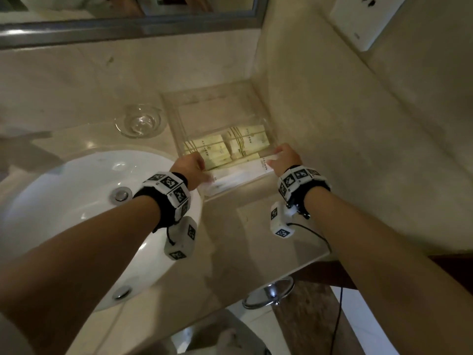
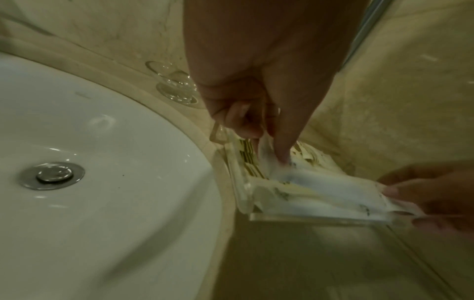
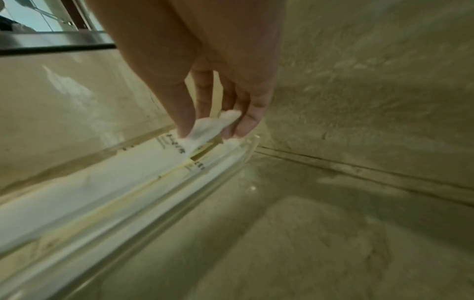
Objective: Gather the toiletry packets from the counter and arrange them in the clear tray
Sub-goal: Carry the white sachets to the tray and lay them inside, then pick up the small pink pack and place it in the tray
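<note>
Beige marble makes up the surface (image 1: pixel 268 226), the backsplash and the side wall at 3 o'clock, all in dim, yellowish light. At 9 o'clock sits a white oval sink (image 1: pixel 76 201) with a chrome drain (image 1: pixel 120 195); a small glass dish (image 1: pixel 139 120) stands at 11 o'clock, and a mirror frame (image 1: pixel 128 29) runs along 12 o'clock.

Pushed into the corner is the clear tray (image 1: pixel 179 103). Yellow packets (image 1: pixel 230 147) already lie in its middle, and the long white packet (image 1: pixel 238 175) sits along its near edge. The left hand (image 1: pixel 190 167) pinches that packet's left end, thumb and fingers curled on it; the right hand (image 1: pixel 286 158) pinches its right end, the wrapper crumpled between thumb and fingers.

Judging by this, the step in hand is seating the white packet in the tray's front section. The next move likely calls for pressing it flat beside the yellow ones and letting go with both grips. No loose packets show elsewhere on the surface.
</note>
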`<action>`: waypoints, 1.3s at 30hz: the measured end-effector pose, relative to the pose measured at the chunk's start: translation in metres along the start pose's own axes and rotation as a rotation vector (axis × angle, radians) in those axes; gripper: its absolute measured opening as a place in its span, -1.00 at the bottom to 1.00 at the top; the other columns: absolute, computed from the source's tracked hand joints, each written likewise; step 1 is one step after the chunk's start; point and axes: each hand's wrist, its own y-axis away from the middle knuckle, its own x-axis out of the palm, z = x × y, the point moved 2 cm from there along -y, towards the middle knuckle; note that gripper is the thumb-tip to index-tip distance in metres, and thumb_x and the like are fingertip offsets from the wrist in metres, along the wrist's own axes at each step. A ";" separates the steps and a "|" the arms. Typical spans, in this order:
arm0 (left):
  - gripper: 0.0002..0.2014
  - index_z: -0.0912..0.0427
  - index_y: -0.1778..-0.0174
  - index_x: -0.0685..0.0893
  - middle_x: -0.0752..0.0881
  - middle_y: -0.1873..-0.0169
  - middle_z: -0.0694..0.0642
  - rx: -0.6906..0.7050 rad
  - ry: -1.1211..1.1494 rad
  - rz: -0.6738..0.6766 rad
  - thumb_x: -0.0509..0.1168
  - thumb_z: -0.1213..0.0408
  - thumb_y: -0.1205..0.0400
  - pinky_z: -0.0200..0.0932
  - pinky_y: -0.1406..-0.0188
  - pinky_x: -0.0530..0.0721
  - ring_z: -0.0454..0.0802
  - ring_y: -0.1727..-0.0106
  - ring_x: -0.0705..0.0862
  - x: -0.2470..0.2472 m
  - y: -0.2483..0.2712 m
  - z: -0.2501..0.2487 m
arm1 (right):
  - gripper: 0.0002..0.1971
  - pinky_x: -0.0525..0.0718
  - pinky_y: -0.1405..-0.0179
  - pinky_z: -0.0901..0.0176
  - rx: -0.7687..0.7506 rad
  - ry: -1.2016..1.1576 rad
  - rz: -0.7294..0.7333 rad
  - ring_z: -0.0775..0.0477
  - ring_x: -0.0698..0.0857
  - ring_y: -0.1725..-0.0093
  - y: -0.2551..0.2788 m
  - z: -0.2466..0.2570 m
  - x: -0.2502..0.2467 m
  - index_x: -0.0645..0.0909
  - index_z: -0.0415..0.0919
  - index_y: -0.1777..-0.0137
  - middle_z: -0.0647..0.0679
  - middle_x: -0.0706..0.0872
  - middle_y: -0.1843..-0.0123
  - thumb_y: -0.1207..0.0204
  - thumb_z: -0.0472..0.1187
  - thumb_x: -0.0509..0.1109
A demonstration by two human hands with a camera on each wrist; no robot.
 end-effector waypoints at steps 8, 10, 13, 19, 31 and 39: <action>-0.79 0.17 0.02 0.68 0.66 -0.14 0.20 0.030 -0.224 0.076 0.43 0.18 -0.49 -0.15 0.05 0.49 0.15 -0.10 0.61 0.008 0.002 0.006 | -0.63 0.56 -0.25 0.05 -0.089 0.140 0.033 -0.29 0.58 -0.35 0.000 -0.006 0.017 0.53 -0.22 -0.39 -0.25 0.60 -0.40 -0.59 -0.30 0.21; -0.72 0.21 -0.08 0.70 0.57 -0.24 0.22 0.063 -0.235 0.052 0.44 0.22 -0.49 -0.12 -0.11 0.50 0.19 -0.24 0.57 0.006 0.004 0.004 | -0.63 0.52 -0.33 -0.01 -0.115 0.173 0.022 -0.30 0.53 -0.39 0.003 -0.002 0.017 0.51 -0.18 -0.40 -0.22 0.57 -0.42 -0.60 -0.24 0.21; -0.76 0.23 -0.07 0.70 0.60 -0.20 0.25 0.105 -0.170 -0.029 0.40 0.28 -0.50 -0.09 -0.16 0.52 0.21 -0.22 0.59 -0.005 0.009 0.006 | -0.65 0.48 -0.39 -0.08 -0.117 0.184 -0.048 -0.29 0.45 -0.43 0.009 0.011 0.013 0.51 -0.18 -0.39 -0.18 0.49 -0.46 -0.61 -0.19 0.23; -0.80 0.24 -0.05 0.68 0.73 -0.07 0.20 0.023 0.024 -0.208 0.27 0.27 -0.58 -0.05 -0.14 0.59 0.17 -0.14 0.66 -0.055 0.032 0.025 | -0.73 0.62 -0.20 0.01 -0.281 0.013 -0.013 -0.26 0.65 -0.22 0.036 0.072 0.029 0.63 -0.34 -0.17 -0.24 0.69 -0.21 -0.60 -0.27 0.19; -0.90 0.20 0.18 0.67 0.73 0.24 0.21 -0.307 0.292 -0.544 0.25 0.33 -0.58 -0.12 0.07 0.62 0.11 0.22 0.66 -0.182 0.136 0.203 | -0.81 0.66 0.04 0.02 -0.690 -0.117 0.460 -0.06 0.61 0.30 0.178 0.259 0.185 0.70 -0.30 0.15 0.01 0.62 0.45 -0.56 -0.20 0.32; -0.82 0.29 0.03 0.73 0.80 0.04 0.34 -0.615 0.377 -0.706 0.29 0.31 -0.56 0.01 -0.10 0.70 0.24 -0.03 0.75 -0.216 0.243 0.346 | -0.80 0.72 -0.08 -0.02 -0.846 0.141 0.734 -0.09 0.66 0.26 0.275 0.313 0.300 0.63 -0.17 0.27 -0.14 0.71 0.29 -0.57 -0.17 0.29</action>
